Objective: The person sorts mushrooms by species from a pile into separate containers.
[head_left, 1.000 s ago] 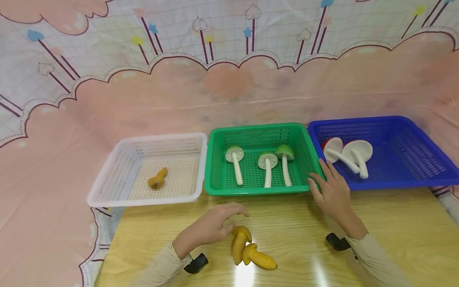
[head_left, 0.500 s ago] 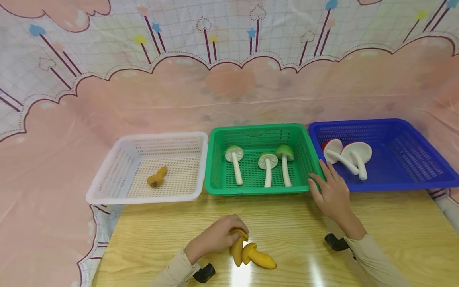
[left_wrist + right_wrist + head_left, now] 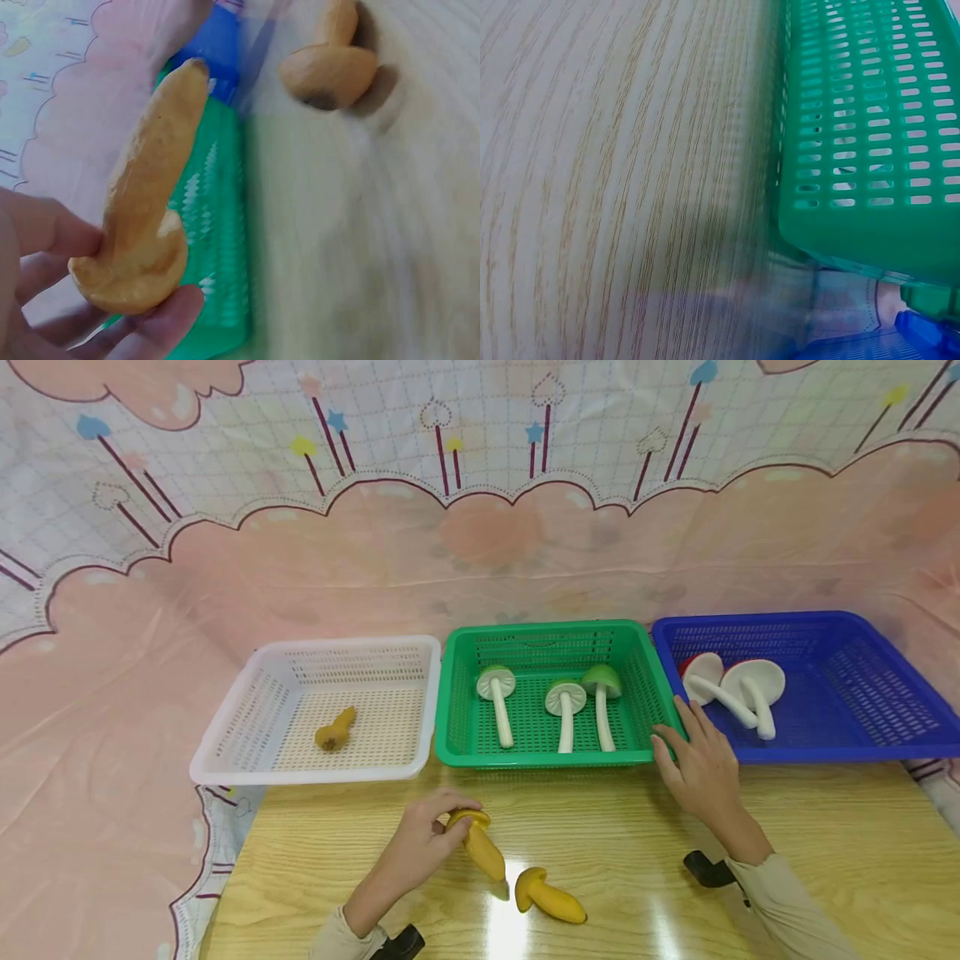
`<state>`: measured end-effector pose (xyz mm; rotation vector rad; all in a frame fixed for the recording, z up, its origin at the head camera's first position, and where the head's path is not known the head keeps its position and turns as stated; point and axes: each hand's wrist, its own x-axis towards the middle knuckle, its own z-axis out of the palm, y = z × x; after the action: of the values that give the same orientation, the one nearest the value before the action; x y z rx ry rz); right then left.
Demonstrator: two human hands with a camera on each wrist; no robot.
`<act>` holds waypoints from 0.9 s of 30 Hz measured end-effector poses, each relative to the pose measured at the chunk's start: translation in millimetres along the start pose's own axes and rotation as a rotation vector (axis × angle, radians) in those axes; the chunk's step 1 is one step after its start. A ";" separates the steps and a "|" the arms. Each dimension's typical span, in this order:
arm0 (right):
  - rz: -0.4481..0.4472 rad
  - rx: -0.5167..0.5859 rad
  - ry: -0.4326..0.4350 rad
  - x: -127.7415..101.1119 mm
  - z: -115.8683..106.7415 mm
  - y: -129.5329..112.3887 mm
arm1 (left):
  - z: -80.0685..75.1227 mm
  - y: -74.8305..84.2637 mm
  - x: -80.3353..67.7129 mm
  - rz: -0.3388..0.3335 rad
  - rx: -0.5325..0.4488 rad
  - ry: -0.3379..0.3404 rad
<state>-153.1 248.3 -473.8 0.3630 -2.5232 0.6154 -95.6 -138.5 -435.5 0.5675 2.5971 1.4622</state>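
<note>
My left hand [image 3: 423, 842] pinches a yellow toy mushroom [image 3: 482, 850] by its cap, just above the table. In the left wrist view the mushroom's stem [image 3: 154, 142] points up and away from the fingers. A second yellow mushroom [image 3: 553, 897] lies on the table to the right of it. My right hand [image 3: 701, 772] rests at the front right corner of the green basket [image 3: 547, 760], where it meets the blue basket [image 3: 847, 752]; the fingers look relaxed. The right wrist view shows the green basket's perforated wall [image 3: 870, 150] but not the hand.
A white basket [image 3: 300, 776] on the left holds one small brownish-yellow mushroom [image 3: 335, 730]. Three green-capped mushrooms [image 3: 501, 710] lie in the green basket, and two red-capped mushrooms [image 3: 753, 685] in the blue one. A patterned cloth [image 3: 480, 543] hangs behind the wooden table [image 3: 615, 827].
My left hand reached the nearer yellow mushroom, took hold of its cap and lifted it up and leftward, away from the other one. The right hand has stayed at the basket corner.
</note>
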 end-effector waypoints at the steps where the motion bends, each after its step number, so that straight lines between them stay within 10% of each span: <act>1: -0.001 -0.001 -0.002 0.2 0.2 -0.1 | -4.0 1.7 -0.8 0.006 -0.014 0.033; 13: -0.001 0.001 0.007 -1.0 0.5 -0.6 | -56.8 13.1 2.5 0.234 0.094 0.333; 27: -0.031 -0.015 0.051 -3.7 3.6 2.0 | -97.0 -13.2 21.0 0.045 0.189 0.592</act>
<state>-152.2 248.7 -479.2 0.3754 -2.4677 0.5861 -144.9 -214.7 -393.3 0.2270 3.2118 1.6025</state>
